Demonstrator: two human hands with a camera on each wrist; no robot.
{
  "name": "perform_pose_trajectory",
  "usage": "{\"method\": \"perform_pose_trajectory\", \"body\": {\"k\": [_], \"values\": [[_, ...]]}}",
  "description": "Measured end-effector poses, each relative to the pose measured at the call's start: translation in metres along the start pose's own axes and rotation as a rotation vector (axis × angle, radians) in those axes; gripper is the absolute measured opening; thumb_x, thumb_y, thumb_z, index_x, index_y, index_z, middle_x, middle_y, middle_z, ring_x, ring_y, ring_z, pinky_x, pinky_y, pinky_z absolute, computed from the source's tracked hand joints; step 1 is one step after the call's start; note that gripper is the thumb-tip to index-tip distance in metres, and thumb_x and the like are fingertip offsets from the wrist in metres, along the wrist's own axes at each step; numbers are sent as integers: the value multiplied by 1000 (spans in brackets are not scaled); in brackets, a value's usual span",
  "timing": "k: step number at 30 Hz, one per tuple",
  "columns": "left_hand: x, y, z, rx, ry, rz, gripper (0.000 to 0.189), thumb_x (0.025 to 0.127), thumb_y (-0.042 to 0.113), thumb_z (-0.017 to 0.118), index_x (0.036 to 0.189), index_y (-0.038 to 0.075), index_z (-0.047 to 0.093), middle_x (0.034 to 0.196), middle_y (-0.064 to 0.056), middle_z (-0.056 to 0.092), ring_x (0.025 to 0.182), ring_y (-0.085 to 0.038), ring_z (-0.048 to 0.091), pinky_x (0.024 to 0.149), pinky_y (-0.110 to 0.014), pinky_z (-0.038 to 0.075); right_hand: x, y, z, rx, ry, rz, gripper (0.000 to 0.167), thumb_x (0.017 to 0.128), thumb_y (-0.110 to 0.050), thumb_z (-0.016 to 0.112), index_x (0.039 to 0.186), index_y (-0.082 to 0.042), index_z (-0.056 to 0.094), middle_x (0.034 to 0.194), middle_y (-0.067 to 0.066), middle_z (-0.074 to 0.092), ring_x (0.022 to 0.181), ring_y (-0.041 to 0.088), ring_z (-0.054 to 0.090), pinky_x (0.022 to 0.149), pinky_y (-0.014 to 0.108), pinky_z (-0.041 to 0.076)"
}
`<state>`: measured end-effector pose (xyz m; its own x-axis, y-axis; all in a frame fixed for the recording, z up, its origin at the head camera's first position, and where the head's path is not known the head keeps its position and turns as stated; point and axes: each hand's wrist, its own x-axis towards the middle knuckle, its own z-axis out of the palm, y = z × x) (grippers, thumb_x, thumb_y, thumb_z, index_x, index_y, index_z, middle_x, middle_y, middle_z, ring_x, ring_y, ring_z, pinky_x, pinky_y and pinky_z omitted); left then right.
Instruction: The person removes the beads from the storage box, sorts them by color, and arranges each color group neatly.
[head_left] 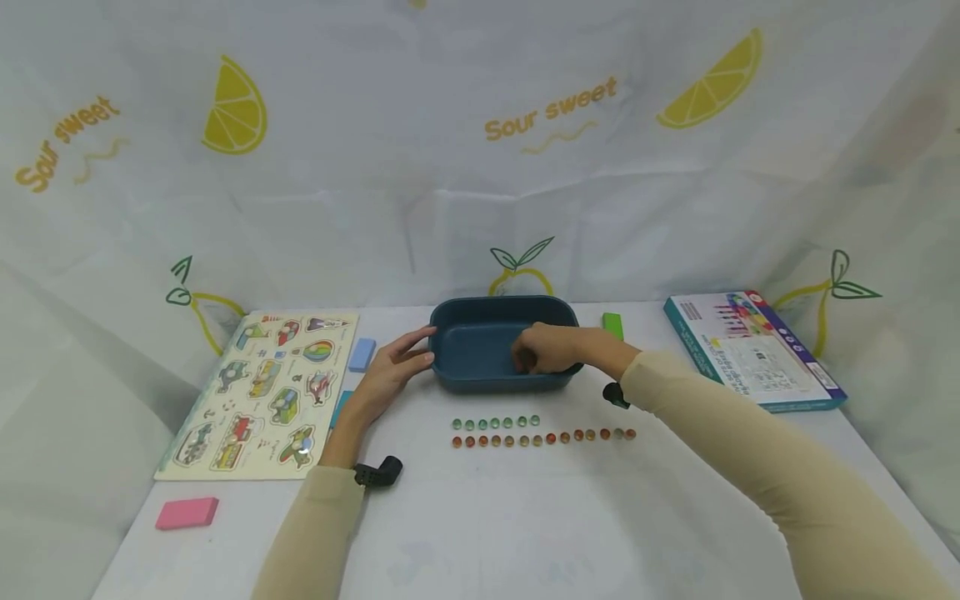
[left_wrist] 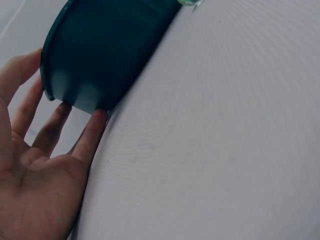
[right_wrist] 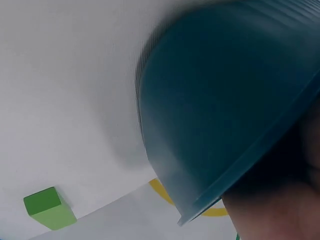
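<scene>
A dark blue oblong basin (head_left: 480, 385) stands near the back of the table. My left hand (head_left: 392, 373) touches its left end; in the left wrist view the fingers (left_wrist: 92, 132) reach out against the basin's end wall. My right hand (head_left: 553, 346) is down inside the basin with bent fingers; whatever they may hold is hidden. In front of the basin lie two rows of small round glass beads: a shorter row of greenish ones (head_left: 495, 422) and a longer row of red, amber and greenish ones (head_left: 523, 441).
Left of the basin lie a picture puzzle board (head_left: 255, 392), a blue block (head_left: 362, 354) and a pink block (head_left: 187, 513). A green block (head_left: 612, 324) and a flat box (head_left: 757, 354) are to the right. A white printed cloth (head_left: 420, 233) hangs behind the table.
</scene>
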<state>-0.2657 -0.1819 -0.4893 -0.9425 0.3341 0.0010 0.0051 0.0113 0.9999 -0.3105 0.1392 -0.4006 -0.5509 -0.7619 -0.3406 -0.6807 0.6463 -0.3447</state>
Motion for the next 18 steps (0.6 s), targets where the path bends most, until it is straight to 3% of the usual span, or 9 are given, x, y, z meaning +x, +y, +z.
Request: {"method": "perform_pose_trajectory", "body": {"k": [8, 14, 18], "values": [[0, -1, 0, -9, 13, -9, 55, 105, 17, 66, 158, 19, 51, 171, -2, 40, 157, -31, 41, 129, -50, 34, -2, 0, -4, -62, -62, 76, 17, 96, 2, 68, 96, -13, 76, 91, -1, 73, 81, 10, 64, 76, 27, 57], [-1, 0, 1, -5, 11, -7, 55, 105, 17, 67, 158, 19, 51, 171, -2, 40, 157, -31, 40, 129, -54, 32, -5, 0, -8, -130, -106, 156, 19, 94, 4, 68, 90, -13, 76, 86, 0, 73, 75, 13, 63, 69, 27, 54], [-1, 0, 0, -9, 10, -6, 54, 105, 17, 67, 157, 19, 52, 171, -2, 40, 157, -30, 41, 129, -54, 32, -7, -2, -10, -190, -82, 196, 18, 93, 3, 71, 97, -12, 79, 91, 2, 75, 78, 14, 66, 71, 29, 57]]}}
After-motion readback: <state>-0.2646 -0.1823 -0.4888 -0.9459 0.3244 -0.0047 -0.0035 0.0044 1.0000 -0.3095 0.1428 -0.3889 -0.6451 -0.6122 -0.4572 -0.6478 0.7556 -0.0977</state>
